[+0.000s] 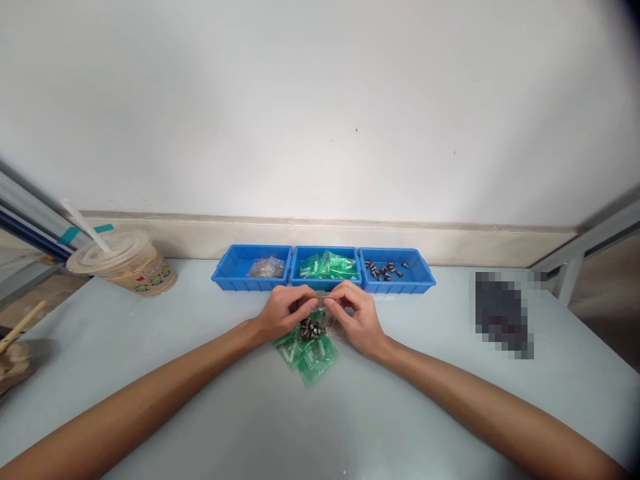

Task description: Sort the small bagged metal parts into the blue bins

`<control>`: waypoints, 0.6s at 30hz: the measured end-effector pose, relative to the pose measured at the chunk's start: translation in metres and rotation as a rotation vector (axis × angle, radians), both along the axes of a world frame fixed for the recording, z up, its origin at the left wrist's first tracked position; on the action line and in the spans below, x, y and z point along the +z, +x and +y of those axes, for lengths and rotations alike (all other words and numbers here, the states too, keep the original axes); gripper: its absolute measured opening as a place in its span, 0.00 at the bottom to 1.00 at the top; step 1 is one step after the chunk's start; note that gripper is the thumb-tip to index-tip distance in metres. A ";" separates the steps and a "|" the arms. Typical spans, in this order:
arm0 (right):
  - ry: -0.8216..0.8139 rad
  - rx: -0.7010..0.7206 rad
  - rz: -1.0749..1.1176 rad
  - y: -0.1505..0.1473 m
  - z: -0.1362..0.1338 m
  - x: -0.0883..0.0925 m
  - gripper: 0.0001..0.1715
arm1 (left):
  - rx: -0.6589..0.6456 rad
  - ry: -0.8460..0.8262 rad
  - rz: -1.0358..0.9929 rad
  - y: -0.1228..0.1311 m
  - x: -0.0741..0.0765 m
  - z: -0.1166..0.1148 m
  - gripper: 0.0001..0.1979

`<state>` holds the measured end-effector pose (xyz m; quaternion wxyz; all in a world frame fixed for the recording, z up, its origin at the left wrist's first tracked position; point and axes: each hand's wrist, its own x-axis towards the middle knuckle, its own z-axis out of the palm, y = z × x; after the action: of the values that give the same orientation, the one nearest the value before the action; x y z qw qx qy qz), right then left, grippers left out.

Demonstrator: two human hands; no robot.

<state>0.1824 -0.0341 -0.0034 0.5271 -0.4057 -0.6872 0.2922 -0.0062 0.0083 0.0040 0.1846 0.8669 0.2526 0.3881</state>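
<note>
My left hand [283, 313] and my right hand [357, 317] meet at the table's middle, fingers pinched together on a small clear plastic bag [320, 300] held between them. Under the hands lie several green packets [310, 353] and a small heap of dark metal parts [311, 328]. Just beyond stand three blue bins in a row: the left bin [230, 270] holds clear bags, the middle bin [327, 265] green packets, the right bin [417, 273] dark metal parts.
A lidded drink cup with a straw [123, 263] lies tilted at the far left. A blurred dark object [503, 313] rests on the table at right. A wooden item [13, 353] sits at the left edge. A white wall rises behind the bins.
</note>
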 end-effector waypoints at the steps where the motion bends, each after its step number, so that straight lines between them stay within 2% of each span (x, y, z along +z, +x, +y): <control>1: -0.001 -0.001 -0.001 0.000 0.000 0.000 0.12 | 0.005 -0.011 -0.003 0.000 0.000 0.000 0.13; 5: 0.005 0.008 0.002 -0.001 -0.001 0.001 0.12 | 0.035 -0.022 -0.024 0.000 -0.001 -0.001 0.11; 10: -0.006 0.005 0.008 -0.001 0.000 0.000 0.06 | 0.068 0.028 0.000 0.001 -0.001 -0.003 0.12; 18: 0.003 -0.022 0.002 -0.001 0.001 -0.001 0.06 | 0.074 0.084 0.008 0.001 -0.004 -0.002 0.10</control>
<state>0.1819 -0.0331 -0.0047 0.5315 -0.4120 -0.6828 0.2856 -0.0048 0.0067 0.0004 0.1327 0.8654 0.2688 0.4016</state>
